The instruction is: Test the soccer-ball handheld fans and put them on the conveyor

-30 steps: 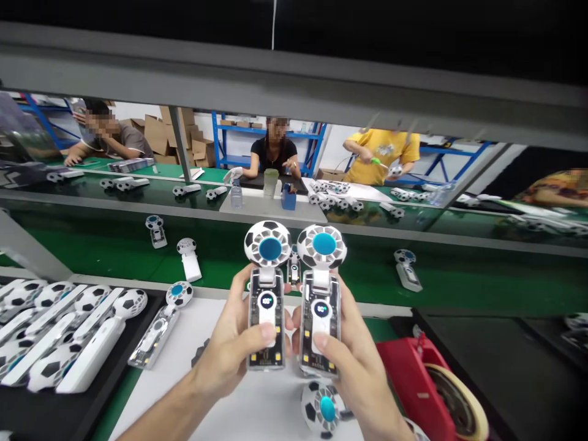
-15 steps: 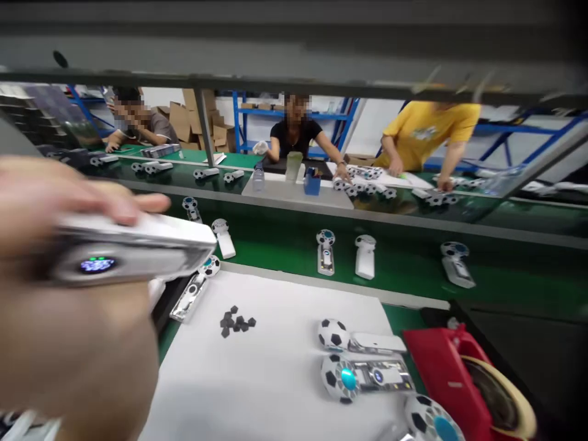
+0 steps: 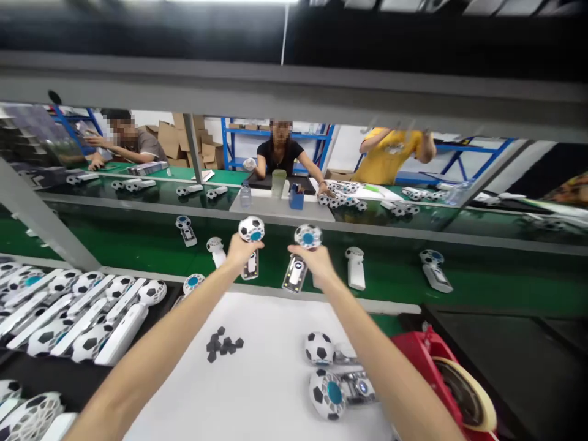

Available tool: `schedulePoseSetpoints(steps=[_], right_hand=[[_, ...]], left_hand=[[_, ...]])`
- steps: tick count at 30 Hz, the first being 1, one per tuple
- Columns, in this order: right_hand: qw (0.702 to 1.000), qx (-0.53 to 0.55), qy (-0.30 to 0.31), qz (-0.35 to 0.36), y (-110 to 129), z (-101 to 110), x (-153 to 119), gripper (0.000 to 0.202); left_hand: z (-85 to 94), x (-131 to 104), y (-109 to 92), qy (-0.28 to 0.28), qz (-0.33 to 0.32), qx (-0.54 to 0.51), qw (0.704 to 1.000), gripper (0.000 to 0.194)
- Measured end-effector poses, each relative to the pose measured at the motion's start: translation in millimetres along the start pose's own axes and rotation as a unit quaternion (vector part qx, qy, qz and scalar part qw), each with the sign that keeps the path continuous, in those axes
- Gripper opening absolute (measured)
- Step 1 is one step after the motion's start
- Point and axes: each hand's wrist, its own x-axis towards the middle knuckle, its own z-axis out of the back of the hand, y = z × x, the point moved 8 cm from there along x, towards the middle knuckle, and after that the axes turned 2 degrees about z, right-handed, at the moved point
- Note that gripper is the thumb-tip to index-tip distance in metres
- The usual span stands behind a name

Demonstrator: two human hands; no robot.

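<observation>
Both my arms reach far forward over the green conveyor belt (image 3: 138, 251). My left hand (image 3: 239, 251) grips a small handheld fan (image 3: 251, 245) with a football-patterned head. My right hand (image 3: 313, 262) grips a second such fan (image 3: 301, 254), with a blue centre in its head and a lit display on its clear body. Both fans hang just above the belt, close to each other. Several similar fans lie spaced along the belt, one (image 3: 355, 266) right beside my right hand.
A white mat (image 3: 271, 380) before me carries small black pieces (image 3: 223, 344) and two fans (image 3: 331, 392). A black tray (image 3: 68, 318) of fans sits at left, a red tape dispenser (image 3: 441, 380) at right. Three people work across the line.
A second ago I held both fans upright close to me. My arms have since stretched out, carrying the fans away over the belt.
</observation>
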Motion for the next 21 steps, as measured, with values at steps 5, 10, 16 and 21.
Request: schedulePoseSetpoints(steps=[5, 10, 16, 21], right_hand=[[0.984, -0.172, 0.013, -0.047, -25.5, -33.2, 44.9, 0.025], [0.957, -0.278, -0.064, -0.059, -45.5, 35.4, 66.2, 0.032], [0.883, -0.321, -0.254, -0.230, -95.9, 167.3, 28.7, 0.056], [0.886, -0.219, -0.287, -0.290, -121.1, 190.5, 11.5, 0.042]], left_hand=[[-47.0, 56.0, 64.2, 0.032, 0.020, 0.182, 0.983, 0.027], [-21.6, 70.7, 94.7, 0.007, -0.012, 0.342, 0.940, 0.036], [39.4, 63.5, 126.8, -0.066, 0.070, 0.430, 0.898, 0.060], [45.1, 58.2, 140.3, -0.052, 0.173, 0.385, 0.905, 0.059]])
